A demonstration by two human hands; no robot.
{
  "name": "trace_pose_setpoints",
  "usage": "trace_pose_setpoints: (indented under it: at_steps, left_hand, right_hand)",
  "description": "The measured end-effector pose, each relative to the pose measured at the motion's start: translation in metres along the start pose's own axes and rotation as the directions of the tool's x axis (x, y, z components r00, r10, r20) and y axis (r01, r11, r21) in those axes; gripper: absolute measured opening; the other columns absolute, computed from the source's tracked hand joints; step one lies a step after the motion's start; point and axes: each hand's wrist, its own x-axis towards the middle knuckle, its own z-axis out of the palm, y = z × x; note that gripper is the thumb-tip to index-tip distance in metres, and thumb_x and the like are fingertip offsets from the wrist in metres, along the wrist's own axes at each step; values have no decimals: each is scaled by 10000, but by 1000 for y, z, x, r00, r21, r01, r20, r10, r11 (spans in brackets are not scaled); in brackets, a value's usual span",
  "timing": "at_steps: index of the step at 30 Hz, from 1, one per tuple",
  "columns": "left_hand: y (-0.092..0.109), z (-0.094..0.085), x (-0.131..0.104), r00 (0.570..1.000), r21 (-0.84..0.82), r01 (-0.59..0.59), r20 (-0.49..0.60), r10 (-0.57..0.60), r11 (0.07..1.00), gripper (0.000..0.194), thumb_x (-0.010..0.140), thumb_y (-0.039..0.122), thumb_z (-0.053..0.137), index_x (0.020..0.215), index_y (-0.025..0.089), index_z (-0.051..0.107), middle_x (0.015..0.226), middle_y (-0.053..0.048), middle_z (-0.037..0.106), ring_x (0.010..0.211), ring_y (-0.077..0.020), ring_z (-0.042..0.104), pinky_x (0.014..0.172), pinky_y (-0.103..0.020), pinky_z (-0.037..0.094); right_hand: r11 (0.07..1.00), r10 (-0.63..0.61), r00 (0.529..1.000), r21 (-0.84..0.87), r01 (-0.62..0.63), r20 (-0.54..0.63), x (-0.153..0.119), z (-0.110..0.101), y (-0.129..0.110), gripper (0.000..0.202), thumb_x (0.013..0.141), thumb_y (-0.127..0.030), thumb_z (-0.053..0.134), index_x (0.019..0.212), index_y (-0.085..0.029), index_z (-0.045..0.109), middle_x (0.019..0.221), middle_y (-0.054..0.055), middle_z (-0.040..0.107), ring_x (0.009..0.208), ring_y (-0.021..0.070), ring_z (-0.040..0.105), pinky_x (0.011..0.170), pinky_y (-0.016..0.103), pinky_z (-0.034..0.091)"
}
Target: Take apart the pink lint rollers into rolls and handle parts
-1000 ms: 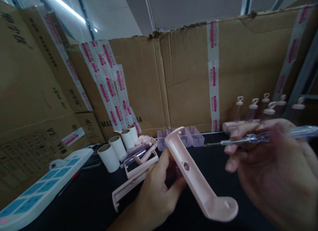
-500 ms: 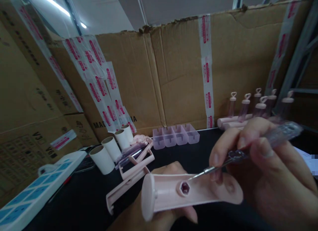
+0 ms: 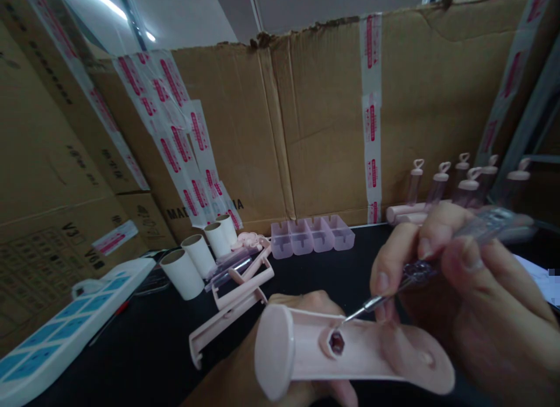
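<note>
A pale pink, trough-shaped plastic piece (image 3: 315, 360) lies across my left hand (image 3: 301, 308), which grips it from behind and below; most of those fingers are hidden. Midway along the trough is a raised collar with a dark hexagonal hole (image 3: 336, 341). My right hand (image 3: 464, 279) is closed around the clear handle of a thin-shafted screwdriver (image 3: 420, 273). The metal tip reaches the rim of the collar; whether it touches is hard to tell.
White cardboard tubes (image 3: 181, 273) stand at left beside loose pink plastic frames (image 3: 242, 284). Behind is a lilac compartment tray (image 3: 301, 244). Capped clear tubes (image 3: 437, 185) stand at back right. A white power strip (image 3: 74, 319) lies at left, before a cardboard wall (image 3: 324, 133).
The pink trough piece has shifted slightly right and down and turned a little, its right end now lower. The screwdriver tip has stayed near the collar.
</note>
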Motion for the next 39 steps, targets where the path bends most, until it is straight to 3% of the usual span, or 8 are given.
trace_pose_setpoints:
  at_steps: [4,10,20,25,30,34,39]
  left_hand:
    - [-8,1,-2,1000,28,-21,19,20,999,442,804,602,738,906,175,681,686,-12,648,589,-161,615,567,-285,487]
    - [0,3,-4,995,116,-82,61,75,990,383,945,512,589,777,180,679,786,-30,682,682,-152,653,688,-275,518]
    - [-2,8,-8,998,270,-68,16,66,960,329,869,515,680,849,186,665,687,8,651,564,-130,602,598,-261,490]
    - [-3,9,-8,996,328,-89,15,90,940,350,859,528,693,787,188,655,703,12,658,570,-118,591,619,-260,467]
    - [-6,10,-7,990,338,-131,-10,143,932,374,850,535,694,752,192,581,578,46,573,471,-90,507,485,-231,375]
    - [-9,11,-5,966,338,-215,-60,250,916,401,860,498,700,705,194,490,558,63,524,419,-58,432,436,-218,313]
    - [-9,9,-6,970,358,-205,-51,238,911,395,896,487,668,695,183,516,571,51,538,432,-59,474,430,-218,291]
  right_hand:
    - [995,34,997,87,-40,69,0,-3,1,168,1014,-325,562,881,-227,528,755,26,678,549,150,643,491,226,559]
    - [948,220,957,192,-256,190,4,-9,3,156,1058,-321,477,925,-240,496,786,14,675,593,134,643,507,196,528]
    - [920,252,927,228,-319,278,7,-15,11,175,1062,-325,480,912,-236,474,784,16,670,588,119,644,490,173,513]
    - [918,254,923,230,-325,291,6,-15,11,177,1059,-335,488,911,-238,485,782,11,669,578,119,642,485,175,507]
    - [927,249,928,209,-311,279,1,-13,10,174,1050,-348,508,912,-243,495,778,11,674,585,124,636,497,185,510]
    - [947,220,950,186,-263,223,-3,-10,9,162,1049,-351,508,923,-250,501,788,15,678,598,135,635,502,202,506]
    - [985,151,977,62,-162,153,-7,-6,2,153,1028,-367,550,917,-267,514,774,19,688,610,159,636,536,246,525]
